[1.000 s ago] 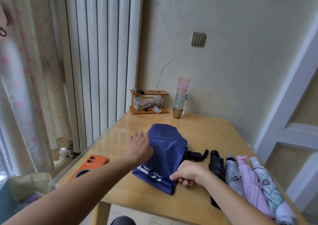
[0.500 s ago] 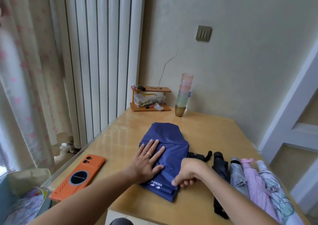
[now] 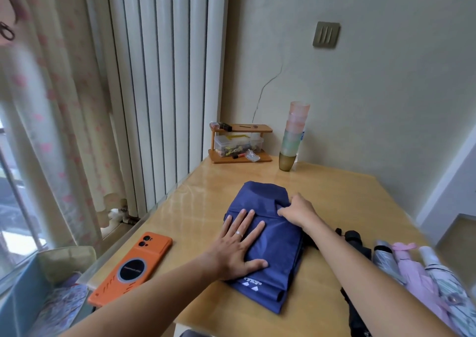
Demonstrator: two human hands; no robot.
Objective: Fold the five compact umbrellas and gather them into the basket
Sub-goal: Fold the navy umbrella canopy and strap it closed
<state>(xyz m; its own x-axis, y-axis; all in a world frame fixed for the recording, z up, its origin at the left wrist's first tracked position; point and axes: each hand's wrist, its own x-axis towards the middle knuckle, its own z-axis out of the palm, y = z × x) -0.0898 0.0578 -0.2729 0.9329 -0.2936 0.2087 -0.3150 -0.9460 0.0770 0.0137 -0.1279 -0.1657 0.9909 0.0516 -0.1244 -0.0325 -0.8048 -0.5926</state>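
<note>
Right hand (image 3: 296, 211) has moved farther up, pinching the navy umbrella (image 3: 278, 249).

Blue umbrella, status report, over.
Left hand flat on blue umbrella, pressing. Right hand pinching its canopy fold. Four other umbrellas lying to the right; nothing blocking.

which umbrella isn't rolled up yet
The navy umbrella: its cloth lies flat under the left hand, and the right hand pinches a fold. The black umbrella, grey umbrella, pink umbrella and white umbrella lie bundled beside it.
</note>
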